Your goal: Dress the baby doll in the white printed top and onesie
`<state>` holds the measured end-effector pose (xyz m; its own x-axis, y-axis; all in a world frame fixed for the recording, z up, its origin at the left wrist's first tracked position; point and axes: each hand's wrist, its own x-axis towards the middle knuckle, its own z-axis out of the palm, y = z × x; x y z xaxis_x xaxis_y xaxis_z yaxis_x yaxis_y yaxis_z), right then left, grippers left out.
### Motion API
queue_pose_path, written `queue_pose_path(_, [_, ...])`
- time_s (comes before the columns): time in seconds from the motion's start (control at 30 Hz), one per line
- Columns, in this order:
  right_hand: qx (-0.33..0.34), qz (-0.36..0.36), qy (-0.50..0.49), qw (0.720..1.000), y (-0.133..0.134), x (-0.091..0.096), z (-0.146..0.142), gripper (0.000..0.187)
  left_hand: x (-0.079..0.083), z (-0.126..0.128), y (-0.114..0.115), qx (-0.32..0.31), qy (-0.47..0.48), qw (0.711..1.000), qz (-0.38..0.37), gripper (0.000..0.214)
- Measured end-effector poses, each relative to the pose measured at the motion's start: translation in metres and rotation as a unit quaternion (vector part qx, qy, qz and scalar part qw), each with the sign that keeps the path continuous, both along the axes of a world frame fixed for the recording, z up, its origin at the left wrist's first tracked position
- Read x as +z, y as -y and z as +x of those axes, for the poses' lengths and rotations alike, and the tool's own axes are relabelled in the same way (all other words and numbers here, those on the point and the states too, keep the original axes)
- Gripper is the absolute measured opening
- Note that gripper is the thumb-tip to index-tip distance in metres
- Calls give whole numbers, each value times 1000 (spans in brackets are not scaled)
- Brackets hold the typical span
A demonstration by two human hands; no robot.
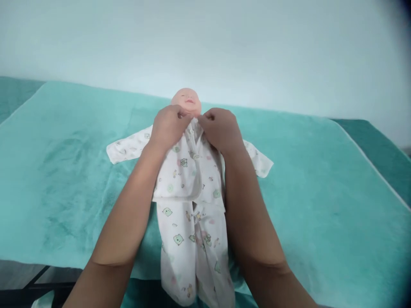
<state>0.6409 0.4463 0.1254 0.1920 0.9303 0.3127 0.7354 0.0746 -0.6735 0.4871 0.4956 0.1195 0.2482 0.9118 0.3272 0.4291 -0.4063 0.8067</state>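
Observation:
A baby doll (186, 97) lies on its back, head toward the wall. It wears a white printed baby jacket (183, 171) and matching trousers (180, 248), with both sleeves spread out sideways. At the neckline, my left hand (170, 126) pinches the collar's left side just under the doll's chin. My right hand (221, 128) pinches the other side of the collar, its fingertips close to the left ones. Below the hands, the jacket front overlaps down the middle. The doll's hands and feet are hidden by the clothes.
Under the doll spreads a light green plush blanket (305, 201) with a pale edge, over a darker green cover (379, 149). A white wall (205, 47) rises behind. At the lower left, a dark frame (38, 278) shows below the blanket's edge.

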Motion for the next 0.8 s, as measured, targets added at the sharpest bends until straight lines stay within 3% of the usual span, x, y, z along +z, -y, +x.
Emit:
queue_pose_path(0.23, [33, 38, -142, 989, 1, 4, -17, 25, 2, -2, 7, 13, 117, 993, -4, 17])
queue_pose_path(0.47, [61, 5, -139, 988, -2, -6, -14, 26, -4, -2, 5, -26, 149, 988, -44, 12])
queue_pose_path(0.8, [28, 26, -180, 983, -1, -4, -18, 20, -8, -2, 2, -30, 151, 987, -43, 9])
